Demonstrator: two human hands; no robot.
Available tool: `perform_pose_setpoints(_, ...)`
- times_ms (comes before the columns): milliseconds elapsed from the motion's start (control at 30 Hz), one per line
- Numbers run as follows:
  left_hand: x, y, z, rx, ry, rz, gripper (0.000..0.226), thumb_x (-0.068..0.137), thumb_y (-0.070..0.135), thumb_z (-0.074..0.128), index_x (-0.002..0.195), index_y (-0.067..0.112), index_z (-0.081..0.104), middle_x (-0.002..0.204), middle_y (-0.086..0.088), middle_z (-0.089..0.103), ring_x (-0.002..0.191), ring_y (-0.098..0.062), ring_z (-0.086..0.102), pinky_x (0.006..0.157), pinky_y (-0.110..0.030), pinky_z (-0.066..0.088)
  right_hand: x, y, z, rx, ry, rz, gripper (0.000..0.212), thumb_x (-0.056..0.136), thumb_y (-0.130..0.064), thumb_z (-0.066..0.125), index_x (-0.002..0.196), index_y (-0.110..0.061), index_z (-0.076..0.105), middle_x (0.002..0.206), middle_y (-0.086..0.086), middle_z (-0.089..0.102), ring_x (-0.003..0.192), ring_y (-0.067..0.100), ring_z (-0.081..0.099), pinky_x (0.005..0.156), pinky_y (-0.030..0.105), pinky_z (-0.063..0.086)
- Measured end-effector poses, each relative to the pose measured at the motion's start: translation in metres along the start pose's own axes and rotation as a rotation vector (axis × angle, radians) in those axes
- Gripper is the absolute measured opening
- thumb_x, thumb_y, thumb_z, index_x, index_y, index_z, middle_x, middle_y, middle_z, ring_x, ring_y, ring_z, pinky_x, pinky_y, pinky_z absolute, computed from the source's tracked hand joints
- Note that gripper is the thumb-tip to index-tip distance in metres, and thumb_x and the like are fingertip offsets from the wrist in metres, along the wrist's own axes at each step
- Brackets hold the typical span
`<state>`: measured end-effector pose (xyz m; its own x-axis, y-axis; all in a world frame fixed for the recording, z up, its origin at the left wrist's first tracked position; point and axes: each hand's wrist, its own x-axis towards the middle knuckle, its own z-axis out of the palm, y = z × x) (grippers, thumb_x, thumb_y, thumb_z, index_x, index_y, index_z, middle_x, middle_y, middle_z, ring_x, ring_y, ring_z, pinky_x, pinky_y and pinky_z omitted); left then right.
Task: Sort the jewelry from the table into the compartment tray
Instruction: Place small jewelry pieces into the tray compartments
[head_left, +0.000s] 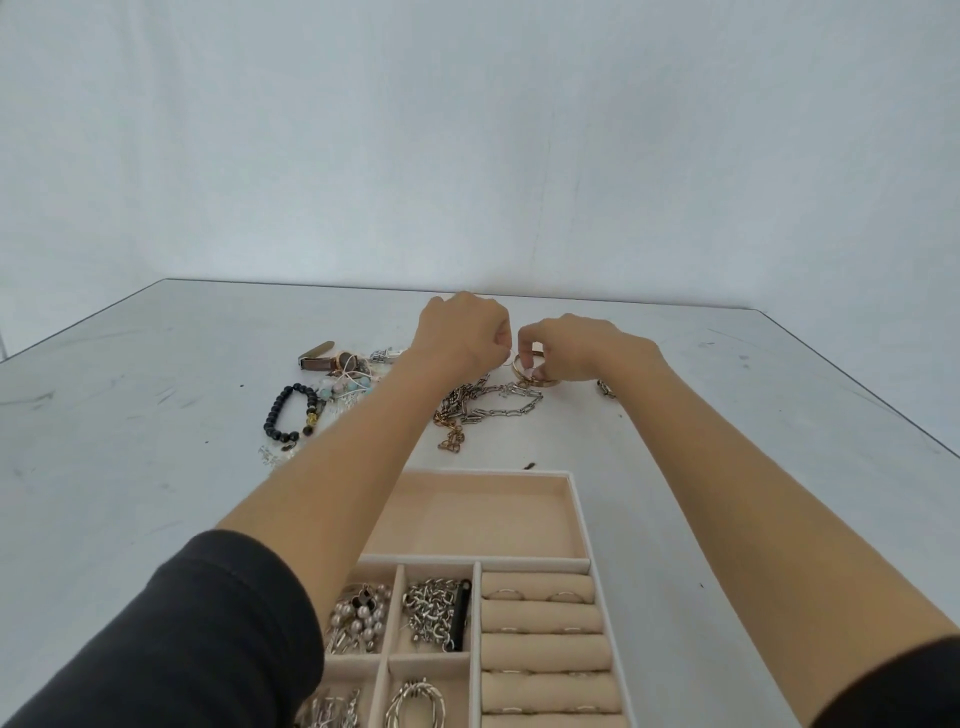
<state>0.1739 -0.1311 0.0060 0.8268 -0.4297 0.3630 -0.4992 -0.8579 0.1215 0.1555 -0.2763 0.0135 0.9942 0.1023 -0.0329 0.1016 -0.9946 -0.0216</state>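
Note:
Both arms reach to the far side of the jewelry pile. My left hand (460, 327) pinches a thin silver ring (509, 357) at its fingertips. My right hand (566, 345) grips a gold bangle (524, 375) that rests on the table; the two pieces touch or overlap. Below them lies a tangle of silver and gold link chains (488, 402). The beige compartment tray (582, 519) sits near me. Its large far compartment is bare, small ones hold pearls (361, 616) and chains (431, 613), and ring rolls (540, 618) hold several rings.
Left of the chains lie a black bead bracelet (291, 415), a brown-strap watch (324, 361), a silver watch band (385, 355) and pale beaded pieces (343, 387). A small dark item (605, 388) sits right of my right hand. The grey table's far edge (675, 306) meets a white wall.

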Motion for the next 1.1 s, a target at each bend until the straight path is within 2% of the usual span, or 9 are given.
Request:
perform_pose_setpoints(133,-0.004,-0.002,-0.002,-0.023,0.021,-0.017,0.011,0.086,0.024,0.057,0.092,0.025,0.065,0.099,0.007,0.066,0.099,-0.019,0.058,0.077,-0.029,0.033,0.0,0.002,0.004,0.102,0.113,0.04,0.014,0.082,-0.022,0.07,0.087,-0.023,0.057,0.1,-0.002,0.058,0.094,0.02,0.055,0.072,0.03,0.036)
perform_pose_setpoints(267,-0.015,-0.002,-0.013,-0.18,0.036,-0.083,0.004,0.081,0.026,0.064,0.082,0.026,0.068,0.078,0.012,0.06,0.088,-0.014,0.06,0.072,-0.027,0.038,-0.011,0.006,0.011,0.351,0.351,0.022,0.015,0.072,-0.012,0.076,0.074,-0.017,0.062,0.075,-0.01,0.056,0.082,0.017,0.053,0.063,0.028,0.037)
perform_pose_setpoints(367,-0.031,-0.001,-0.022,-0.335,0.059,-0.129,0.005,0.078,0.028,0.068,0.082,0.026,0.071,0.075,0.012,0.066,0.081,-0.009,0.062,0.066,-0.024,0.042,-0.025,0.005,0.008,0.536,0.495,0.008,0.017,0.068,-0.017,0.079,0.068,-0.021,0.063,0.07,-0.005,0.065,0.073,0.015,0.059,0.07,0.032,0.046)
perform_pose_setpoints(500,-0.069,-0.001,-0.034,-0.569,0.102,-0.129,0.003,0.078,0.03,0.073,0.081,0.028,0.073,0.07,0.014,0.068,0.076,0.0,0.061,0.062,-0.019,0.04,-0.055,-0.003,0.001,0.719,0.512,0.007,0.014,0.068,-0.023,0.081,0.072,-0.021,0.068,0.068,-0.003,0.068,0.053,0.005,0.05,0.056,0.024,0.036)
perform_pose_setpoints(633,-0.124,0.001,-0.056,-0.719,0.167,-0.059,0.007,0.077,0.03,0.077,0.082,0.027,0.074,0.073,0.011,0.071,0.071,0.006,0.062,0.066,-0.001,0.037,-0.098,-0.017,-0.002,0.851,0.554,-0.021,0.011,0.069,-0.027,0.082,0.075,-0.022,0.074,0.067,-0.002,0.068,0.054,0.008,0.05,0.06,0.033,0.045)
perform_pose_setpoints(700,-0.152,0.004,-0.065,-0.776,0.205,-0.051,0.007,0.076,0.028,0.077,0.081,0.031,0.073,0.075,0.01,0.072,0.077,0.005,0.063,0.075,0.001,0.037,-0.121,-0.026,-0.002,0.943,0.564,-0.049,0.008,0.072,-0.021,0.081,0.077,-0.019,0.075,0.067,0.0,0.068,0.051,0.005,0.049,0.059,0.03,0.045)
perform_pose_setpoints(900,-0.216,0.011,-0.07,-0.94,0.304,-0.153,0.007,0.074,0.025,0.077,0.078,0.029,0.073,0.08,0.012,0.071,0.087,0.001,0.064,0.088,-0.013,0.04,-0.181,-0.049,0.009,1.125,0.551,-0.088,0.007,0.076,-0.017,0.079,0.081,-0.015,0.076,0.072,-0.001,0.07,0.057,0.014,0.044,0.059,0.021,0.04)
perform_pose_setpoints(1000,-0.236,0.014,-0.073,-0.987,0.318,-0.192,0.005,0.074,0.026,0.078,0.078,0.026,0.074,0.081,0.009,0.071,0.091,-0.002,0.064,0.092,-0.022,0.039,-0.206,-0.059,0.017,1.151,0.574,-0.09,0.005,0.075,-0.017,0.079,0.08,-0.017,0.076,0.077,-0.007,0.072,0.058,0.006,0.046,0.062,0.019,0.042)
perform_pose_setpoints(1100,-0.255,0.021,-0.076,-1.058,0.318,-0.214,0.007,0.073,0.022,0.078,0.08,0.02,0.075,0.085,0.005,0.072,0.09,-0.001,0.064,0.08,-0.015,0.046,-0.232,-0.067,0.03,1.164,0.625,-0.099,0.004,0.076,-0.017,0.078,0.079,-0.02,0.076,0.074,-0.009,0.072,0.058,0.002,0.049,0.059,0.014,0.041)
